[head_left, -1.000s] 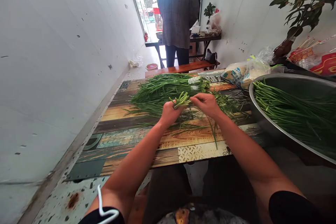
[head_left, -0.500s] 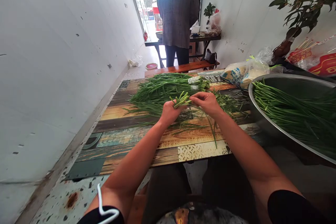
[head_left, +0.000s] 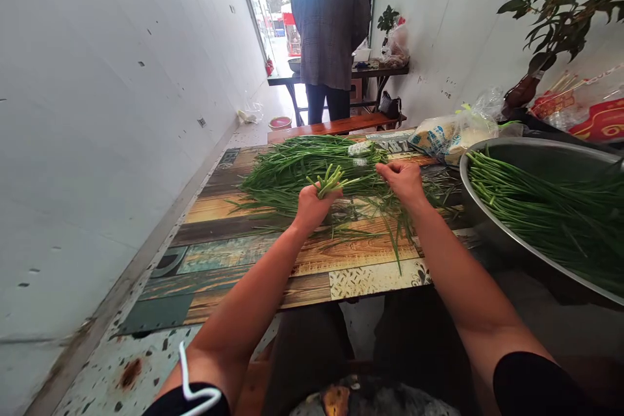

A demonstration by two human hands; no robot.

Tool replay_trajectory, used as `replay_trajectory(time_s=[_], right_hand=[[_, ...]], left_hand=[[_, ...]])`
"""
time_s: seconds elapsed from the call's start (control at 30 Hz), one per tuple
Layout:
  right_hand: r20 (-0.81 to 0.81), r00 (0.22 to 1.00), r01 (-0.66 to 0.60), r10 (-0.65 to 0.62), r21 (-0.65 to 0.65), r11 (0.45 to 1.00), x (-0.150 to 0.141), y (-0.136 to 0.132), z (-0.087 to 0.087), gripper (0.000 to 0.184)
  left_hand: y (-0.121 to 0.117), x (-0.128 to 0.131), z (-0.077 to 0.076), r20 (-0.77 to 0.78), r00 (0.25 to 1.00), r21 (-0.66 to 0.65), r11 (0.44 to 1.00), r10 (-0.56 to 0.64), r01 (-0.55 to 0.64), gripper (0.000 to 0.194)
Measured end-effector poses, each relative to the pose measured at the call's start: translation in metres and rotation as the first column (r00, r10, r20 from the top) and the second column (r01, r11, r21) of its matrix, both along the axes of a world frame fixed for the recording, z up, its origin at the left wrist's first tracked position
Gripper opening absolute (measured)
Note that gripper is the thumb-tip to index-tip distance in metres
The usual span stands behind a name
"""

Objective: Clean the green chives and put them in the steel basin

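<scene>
L grip (head_left: 313, 207) was closed round a small bunch (head_left: 329, 183) of green stalks, cut-looking pale ends sticking up & fanned out above the fist, approx. mid-bench (head_left: 219, 257). R grip (head_left: 404, 183) hung just to the R, thumb & index tips pressed together, apart from L grip; couldn't tell if a thin bit sat btwn them. Just beyond both, the big bundle (head_left: 297, 166) lay flat across the bench, leafy ends to the L, stalk ends to the R, w/ a pale wrap (head_left: 359, 150) round it near the stalk end. Loose scraps (head_left: 441, 185) were strewn beyond & R of R grip, plus thin blades (head_left: 397, 247) nearer the bench's front edge. Far R, a big metal basin (head_left: 526, 151) held more long stalks (head_left: 531, 205), some ends by its L rim. Clear bag (head_left: 433, 136) w/ pale contents & blue print sat just behind the basin's L side; leafy plant (head_left: 556, 19) & red pkgs (head_left: 602, 120) further back R. Past the bench: orange-brown seat (head_left: 336, 127), dark bag (head_left: 390, 105) at its R end, person (head_left: 329, 19) in a grey jacket at the back table (head_left: 385, 71), back turned. Pink-red tub (head_left: 280, 123) on the floor, L of the person.
</scene>
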State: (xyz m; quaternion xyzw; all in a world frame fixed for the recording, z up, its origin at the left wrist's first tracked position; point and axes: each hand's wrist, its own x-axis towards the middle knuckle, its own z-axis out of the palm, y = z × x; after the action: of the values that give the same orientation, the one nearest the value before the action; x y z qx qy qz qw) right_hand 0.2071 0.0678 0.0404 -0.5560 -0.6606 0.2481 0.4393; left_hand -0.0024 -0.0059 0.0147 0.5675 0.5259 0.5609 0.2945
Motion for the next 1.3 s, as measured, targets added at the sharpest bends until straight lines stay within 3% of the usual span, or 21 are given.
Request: replay_trajectory(time_s=[0.07,0.13,0.2,0.23,0.3,0.43,0.5,0.57,0.63,0.73,0.83,0.93,1.03,1.13,1.2,1.3], right_hand=[[0.371,0.929,0.007,0.003,-0.024,1.0,0.004,0.003,-0.004,0.022],[0.655,0.755,0.011,0.028,-0.055,0.998,0.004,0.001,-0.009,0.015],[0.791,0.61,0.018,0.032,-0.055,0.998,0.003,-0.002,-0.012,0.021],[0.818,0.575,0.019,0.028,-0.048,0.999,0.003,-0.003,-0.013,0.023],[0.814,0.581,0.004,0.018,-0.025,1.0,0.003,-0.004,-0.013,0.023],[0.648,0.756,-0.126,0.093,0.004,0.992,0.005,-0.001,-0.005,0.022],[0.585,0.798,-0.144,0.142,-0.043,0.989,0.007,0.001,-0.002,0.025],[0.624,0.773,-0.073,0.112,-0.088,0.993,0.009,0.004,-0.002,0.027],[0.716,0.693,0.0,0.082,-0.113,0.994,0.012,0.005,-0.004,0.025],[0.797,0.585,-0.012,0.154,-0.181,0.983,0.014,0.006,-0.008,0.023],[0.826,0.537,-0.035,0.175,-0.186,0.982,0.014,0.006,-0.009,0.022],[0.796,0.595,-0.074,0.111,-0.084,0.994,0.015,0.005,-0.006,0.02],[0.666,0.741,-0.162,0.093,0.042,0.986,0.016,0.006,-0.002,0.017],[0.433,0.888,-0.241,0.157,0.148,0.959,0.015,0.005,0.002,0.017],[0.229,0.946,-0.267,0.231,0.14,0.954,0.013,0.004,0.004,0.02],[-0.052,0.95,-0.307,0.309,0.035,0.951,0.01,0.001,0.006,0.028]], left_hand=[[0.001,0.0,-0.001,0.043,0.999,0.0,1.0,-0.004,0.004,0.028],[0.002,0.0,-0.002,0.056,0.998,-0.001,1.0,0.002,-0.002,0.03],[0.003,0.001,-0.004,0.053,0.998,0.01,1.0,0.02,-0.02,0.028],[0.003,0.001,-0.005,0.053,0.998,0.021,0.999,0.024,-0.026,0.028],[0.004,0.001,-0.005,0.064,0.998,0.045,0.999,0.023,-0.026,0.028],[0.003,0.001,-0.004,0.087,0.996,0.081,0.996,0.022,-0.029,0.031],[0.002,0.001,-0.003,0.081,0.997,0.075,0.997,0.02,-0.026,0.031],[0.001,0.002,0.0,0.075,0.997,0.06,0.998,0.01,-0.015,0.032],[0.001,0.002,0.001,0.069,0.998,0.054,0.998,0.007,-0.011,0.033],[0.0,0.003,0.001,0.076,0.997,0.054,0.998,0.022,-0.027,0.033],[0.001,0.003,0.0,0.098,0.995,0.049,0.998,0.03,-0.035,0.031],[0.002,0.003,-0.001,0.094,0.995,0.05,0.998,0.034,-0.039,0.03],[0.002,0.003,-0.001,0.089,0.995,0.064,0.997,0.042,-0.048,0.029],[0.003,0.003,-0.003,0.09,0.995,0.082,0.995,0.048,-0.056,0.028],[0.004,0.002,-0.005,0.081,0.995,0.09,0.994,0.051,-0.058,0.029],[0.005,0.001,-0.008,0.049,0.997,0.094,0.994,0.052,-0.056,0.029]])
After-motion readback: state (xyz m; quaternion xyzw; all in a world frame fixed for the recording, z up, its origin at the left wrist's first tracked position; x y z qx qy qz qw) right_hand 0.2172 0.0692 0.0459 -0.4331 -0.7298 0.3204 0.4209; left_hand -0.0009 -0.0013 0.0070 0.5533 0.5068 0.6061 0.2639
